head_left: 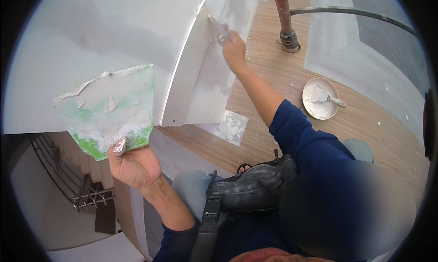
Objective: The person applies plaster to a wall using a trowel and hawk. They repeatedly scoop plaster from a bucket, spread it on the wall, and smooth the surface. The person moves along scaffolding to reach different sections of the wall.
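Note:
My left hand [134,168] holds a green board [91,143] by its lower edge, with creamy white putty spread over much of its top. My right hand [235,52] grips the handle of a putty knife [221,31], reaching forward to the narrow edge strip [182,88] of a large white panel [127,25]. The knife's tip is on or very close to that strip, where some fresh putty shows; exact contact is hard to tell.
On the wood floor [264,79] at the right sit a shallow bowl [312,109] of putty with a scraper [335,100] and a rusty pole [285,25]. At lower left are a stairwell with a metal railing [54,175]. A black bag [246,184] is on my body.

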`<state>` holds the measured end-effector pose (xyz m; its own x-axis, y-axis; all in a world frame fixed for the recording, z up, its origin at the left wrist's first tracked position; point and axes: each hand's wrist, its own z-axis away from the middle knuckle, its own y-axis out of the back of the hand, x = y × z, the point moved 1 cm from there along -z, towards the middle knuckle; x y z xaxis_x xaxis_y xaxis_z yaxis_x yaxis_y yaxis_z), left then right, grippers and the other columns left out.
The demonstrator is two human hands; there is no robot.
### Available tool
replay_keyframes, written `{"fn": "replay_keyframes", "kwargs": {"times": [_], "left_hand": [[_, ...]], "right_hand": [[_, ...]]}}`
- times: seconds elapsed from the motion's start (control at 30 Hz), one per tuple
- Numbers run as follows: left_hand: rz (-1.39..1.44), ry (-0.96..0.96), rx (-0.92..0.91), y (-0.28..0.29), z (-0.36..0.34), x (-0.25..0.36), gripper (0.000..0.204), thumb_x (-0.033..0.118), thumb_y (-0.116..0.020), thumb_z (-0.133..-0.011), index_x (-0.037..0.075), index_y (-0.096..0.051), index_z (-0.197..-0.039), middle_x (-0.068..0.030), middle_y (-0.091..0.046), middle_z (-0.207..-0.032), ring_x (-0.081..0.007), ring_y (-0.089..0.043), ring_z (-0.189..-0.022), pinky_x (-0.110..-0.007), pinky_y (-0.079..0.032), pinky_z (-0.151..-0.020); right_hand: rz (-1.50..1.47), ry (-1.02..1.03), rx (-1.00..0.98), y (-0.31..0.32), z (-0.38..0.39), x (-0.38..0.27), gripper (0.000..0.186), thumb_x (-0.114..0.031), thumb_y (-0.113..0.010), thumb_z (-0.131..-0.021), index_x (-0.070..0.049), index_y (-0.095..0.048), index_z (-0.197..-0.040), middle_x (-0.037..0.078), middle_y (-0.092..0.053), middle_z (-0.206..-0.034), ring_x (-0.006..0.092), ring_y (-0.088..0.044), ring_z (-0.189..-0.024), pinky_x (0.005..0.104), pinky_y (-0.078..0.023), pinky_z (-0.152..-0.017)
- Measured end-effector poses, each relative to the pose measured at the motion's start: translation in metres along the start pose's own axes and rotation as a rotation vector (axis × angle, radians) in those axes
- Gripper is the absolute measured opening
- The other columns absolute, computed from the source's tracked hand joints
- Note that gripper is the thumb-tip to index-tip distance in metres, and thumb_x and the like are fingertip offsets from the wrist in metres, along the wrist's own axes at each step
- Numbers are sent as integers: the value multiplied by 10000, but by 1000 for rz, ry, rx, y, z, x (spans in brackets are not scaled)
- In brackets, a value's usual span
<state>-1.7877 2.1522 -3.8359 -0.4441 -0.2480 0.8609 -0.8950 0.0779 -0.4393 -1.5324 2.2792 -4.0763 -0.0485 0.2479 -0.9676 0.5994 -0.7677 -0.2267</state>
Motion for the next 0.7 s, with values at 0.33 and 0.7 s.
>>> {"fn": "replay_keyframes", "kwargs": {"times": [0.33, 0.7], "left_hand": [[72, 0, 37, 19, -11, 18, 574, 21, -514, -805, -48, -442, -1371, -144, -537, -1320, -274, -537, -1207, -451, -422, -1052], [144, 25, -6, 35, -11, 23, 497, 46, -501, -828, -53, -485, -1315, -135, -570, -1260, -254, -565, -1157, -427, -457, -996]], "right_hand": [[-61, 66, -136, -41, 66, -52, 228, -100, -607, -856, 16, -619, -1052, 169, -662, -946, 369, -628, -824, 354, -497, -750], [702, 1275, -74, 15, -13, -92, 512, -16, -688, -744, -246, -685, -1201, -25, -653, -1179, 227, -568, -1026, 332, -507, -863]]}}
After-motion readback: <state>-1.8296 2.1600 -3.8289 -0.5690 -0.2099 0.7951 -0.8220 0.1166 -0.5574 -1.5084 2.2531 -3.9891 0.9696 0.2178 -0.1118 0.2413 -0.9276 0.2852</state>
